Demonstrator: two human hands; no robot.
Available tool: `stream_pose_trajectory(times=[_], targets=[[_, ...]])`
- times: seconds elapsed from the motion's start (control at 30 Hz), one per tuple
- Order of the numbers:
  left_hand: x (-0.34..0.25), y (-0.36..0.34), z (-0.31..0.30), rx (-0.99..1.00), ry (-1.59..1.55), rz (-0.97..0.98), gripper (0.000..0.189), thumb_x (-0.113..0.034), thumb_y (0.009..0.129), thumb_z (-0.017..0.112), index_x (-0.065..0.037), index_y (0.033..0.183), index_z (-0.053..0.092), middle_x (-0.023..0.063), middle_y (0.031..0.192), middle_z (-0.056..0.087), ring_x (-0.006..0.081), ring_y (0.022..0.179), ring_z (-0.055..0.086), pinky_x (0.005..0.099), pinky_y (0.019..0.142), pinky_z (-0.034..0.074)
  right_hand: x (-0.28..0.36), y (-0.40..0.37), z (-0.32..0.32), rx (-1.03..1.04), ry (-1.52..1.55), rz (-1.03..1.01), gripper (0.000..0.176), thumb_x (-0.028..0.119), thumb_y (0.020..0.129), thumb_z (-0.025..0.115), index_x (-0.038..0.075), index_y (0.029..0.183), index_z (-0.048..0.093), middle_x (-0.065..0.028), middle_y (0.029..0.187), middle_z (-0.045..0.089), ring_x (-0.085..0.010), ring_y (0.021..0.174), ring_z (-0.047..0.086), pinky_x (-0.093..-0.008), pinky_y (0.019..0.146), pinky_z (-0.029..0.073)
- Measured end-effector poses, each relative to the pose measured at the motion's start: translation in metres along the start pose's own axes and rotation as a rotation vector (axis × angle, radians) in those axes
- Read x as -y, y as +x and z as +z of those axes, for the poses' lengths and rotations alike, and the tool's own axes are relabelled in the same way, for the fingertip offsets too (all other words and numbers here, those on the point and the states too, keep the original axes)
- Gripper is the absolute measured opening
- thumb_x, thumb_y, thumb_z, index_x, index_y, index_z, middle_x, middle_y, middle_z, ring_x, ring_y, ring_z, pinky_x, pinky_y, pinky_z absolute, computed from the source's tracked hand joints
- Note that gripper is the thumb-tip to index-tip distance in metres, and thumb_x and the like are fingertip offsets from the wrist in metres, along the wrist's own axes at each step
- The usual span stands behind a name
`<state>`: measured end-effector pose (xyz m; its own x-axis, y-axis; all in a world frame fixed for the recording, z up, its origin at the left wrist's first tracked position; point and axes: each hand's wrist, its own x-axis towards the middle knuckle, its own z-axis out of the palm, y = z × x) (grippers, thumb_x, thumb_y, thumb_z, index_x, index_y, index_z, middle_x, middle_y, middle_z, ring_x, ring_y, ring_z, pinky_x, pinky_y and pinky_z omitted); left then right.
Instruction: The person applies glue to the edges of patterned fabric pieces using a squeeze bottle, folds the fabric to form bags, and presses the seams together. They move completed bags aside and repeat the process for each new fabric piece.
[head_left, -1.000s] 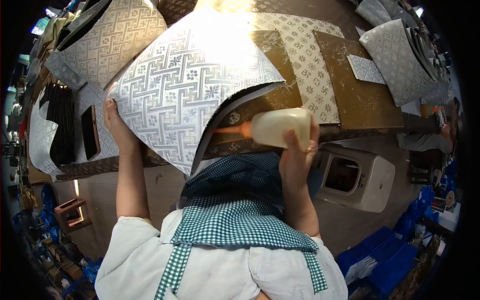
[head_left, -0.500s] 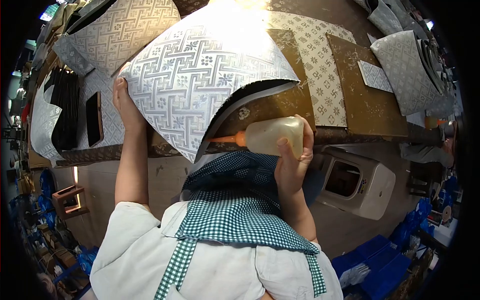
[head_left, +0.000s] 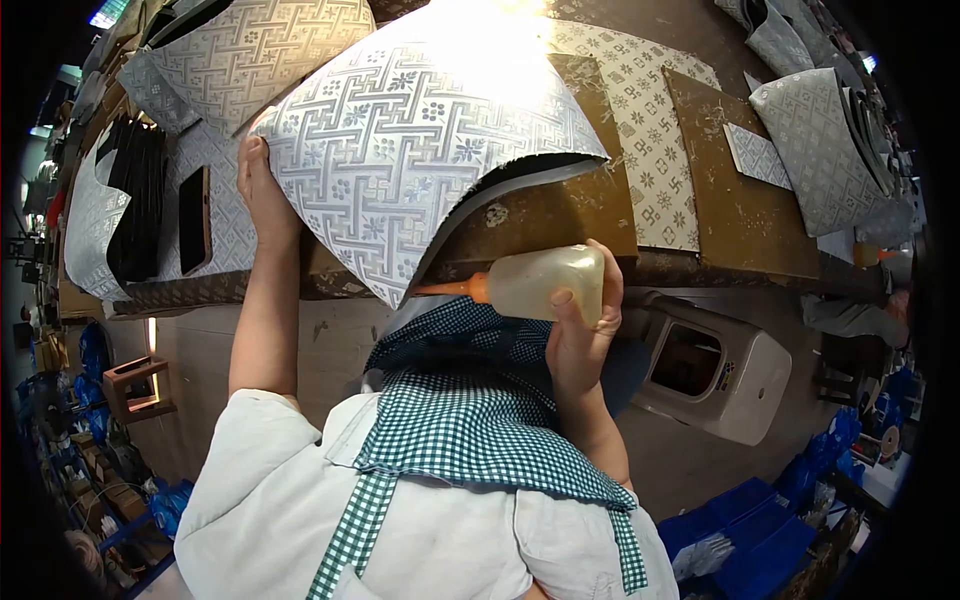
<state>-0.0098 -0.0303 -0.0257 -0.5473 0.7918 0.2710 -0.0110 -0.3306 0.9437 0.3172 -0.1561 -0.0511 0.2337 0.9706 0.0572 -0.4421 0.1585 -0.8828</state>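
Observation:
A large white sheet with a grey-blue lattice pattern (head_left: 385,150) is lifted and curved above the table, its dark underside showing along the right edge. At its left edge my left hand (head_left: 264,195) grips it, the fingers partly hidden behind the sheet. My right hand (head_left: 585,330) is wrapped round a translucent squeeze bottle (head_left: 540,284) lying sideways, with yellowish contents. The bottle's orange nozzle (head_left: 450,289) points left, its tip at the sheet's lower corner; whether it touches cannot be told.
A phone (head_left: 194,220) and dark stacked sheets (head_left: 140,190) lie left. Brown boards (head_left: 745,200), a cream patterned strip (head_left: 655,170) and folded patterned pieces (head_left: 815,140) are right. A beige plastic stool (head_left: 750,385) stands below the table; someone's arm (head_left: 895,310) shows far right.
The sheet's lower corner has risen slightly. My right hand and the bottle have shifted a little left, with the nozzle tip lower against the corner. Both hands keep their holds.

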Motion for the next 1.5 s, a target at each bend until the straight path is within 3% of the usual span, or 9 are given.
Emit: stream_pose_trajectory(times=[0.37, 0.5, 0.6, 0.77, 1.0, 1.1, 1.17, 1.23, 1.5], targets=[[-0.011, -0.004, -0.008, 0.073, 0.095, -0.077, 0.038, -0.028, 0.101, 0.045, 0.001, 0.122, 0.055, 0.0072, 0.111, 0.06, 0.0128, 0.097, 0.055, 0.0262, 0.086, 0.044, -0.009, -0.008, -0.001, 0.012, 0.067, 0.054, 0.062, 0.012, 0.08, 0.076, 0.005, 0.134, 0.046, -0.0031, 0.114, 0.057, -0.0121, 0.102, 0.054, -0.0273, 0.091, 0.045], [-0.026, 0.018, -0.009, 0.207, 0.1, 0.087, 0.041, -0.023, 0.097, 0.053, 0.001, 0.13, 0.052, 0.0159, 0.12, 0.06, 0.0178, 0.109, 0.058, 0.029, 0.096, 0.045, -0.008, -0.012, 0.001, -0.008, 0.082, 0.085, 0.063, 0.012, 0.08, 0.076, 0.005, 0.134, 0.045, -0.0034, 0.114, 0.056, -0.012, 0.102, 0.054, -0.0271, 0.092, 0.044], [-0.06, 0.041, 0.022, 0.264, 0.606, 0.379, 0.041, -0.021, 0.093, 0.056, -0.004, 0.131, 0.053, 0.0151, 0.125, 0.06, 0.0256, 0.114, 0.058, 0.0362, 0.096, 0.048, -0.007, -0.014, -0.001, 0.055, 0.078, 0.088, 0.062, 0.012, 0.082, 0.075, 0.004, 0.135, 0.044, -0.0057, 0.117, 0.056, -0.0133, 0.104, 0.055, -0.0282, 0.093, 0.044], [-0.059, 0.099, 0.125, 0.734, 0.843, 0.462, 0.059, -0.05, 0.09, 0.059, -0.008, 0.13, 0.054, 0.0156, 0.129, 0.058, 0.0283, 0.121, 0.054, 0.0402, 0.101, 0.044, 0.005, -0.007, -0.014, -0.064, 0.26, 0.091, 0.061, 0.012, 0.084, 0.071, 0.003, 0.136, 0.041, -0.0069, 0.118, 0.056, -0.0162, 0.107, 0.056, -0.0321, 0.096, 0.046], [-0.015, 0.106, 0.23, 1.151, 1.233, 0.407, 0.047, -0.045, 0.091, 0.06, -0.01, 0.122, 0.061, 0.0113, 0.121, 0.063, 0.0243, 0.112, 0.058, 0.0363, 0.094, 0.046, 0.023, -0.013, -0.029, -0.167, 0.211, 0.013, 0.067, 0.019, 0.083, 0.075, 0.003, 0.137, 0.039, -0.0082, 0.118, 0.055, -0.018, 0.109, 0.056, -0.0337, 0.097, 0.047], [-0.024, 0.12, 0.235, 1.082, 1.127, 0.423, 0.042, -0.043, 0.091, 0.061, -0.012, 0.118, 0.064, 0.0095, 0.117, 0.066, 0.0226, 0.108, 0.06, 0.0347, 0.091, 0.047, 0.031, -0.007, -0.034, -0.212, 0.186, -0.039, 0.071, 0.022, 0.082, 0.076, 0.002, 0.138, 0.037, -0.0091, 0.119, 0.054, -0.0195, 0.11, 0.056, -0.0346, 0.096, 0.048], [-0.062, 0.12, 0.229, 0.861, 0.846, 0.479, 0.029, -0.029, 0.092, 0.064, -0.008, 0.11, 0.066, 0.0029, 0.097, 0.067, 0.0128, 0.091, 0.059, 0.0273, 0.08, 0.047, 0.039, 0.0, -0.04, -0.226, 0.158, -0.084, 0.072, 0.024, 0.082, 0.076, 0.002, 0.138, 0.037, -0.0095, 0.12, 0.053, -0.0202, 0.111, 0.055, -0.0353, 0.096, 0.048], [-0.047, 0.181, 0.214, 0.837, 0.516, 0.415, 0.029, -0.025, 0.094, 0.061, -0.005, 0.114, 0.064, 0.0027, 0.099, 0.067, 0.0089, 0.091, 0.059, 0.0222, 0.079, 0.046, 0.052, 0.009, -0.041, -0.253, 0.135, -0.156, 0.075, 0.026, 0.08, 0.078, 0.002, 0.138, 0.037, -0.0107, 0.122, 0.052, -0.023, 0.113, 0.054, -0.0379, 0.096, 0.048], [-0.101, 0.095, 0.147, 0.485, 0.016, 0.712, 0.033, -0.019, 0.099, 0.054, -0.007, 0.129, 0.057, 0.0016, 0.107, 0.064, 0.006, 0.093, 0.056, 0.0195, 0.086, 0.042, 0.071, 0.05, -0.039, -0.328, -0.085, -0.423, 0.07, 0.017, 0.08, 0.078, 0.002, 0.137, 0.04, -0.0111, 0.126, 0.05, -0.0243, 0.116, 0.052, -0.0381, 0.1, 0.045]])
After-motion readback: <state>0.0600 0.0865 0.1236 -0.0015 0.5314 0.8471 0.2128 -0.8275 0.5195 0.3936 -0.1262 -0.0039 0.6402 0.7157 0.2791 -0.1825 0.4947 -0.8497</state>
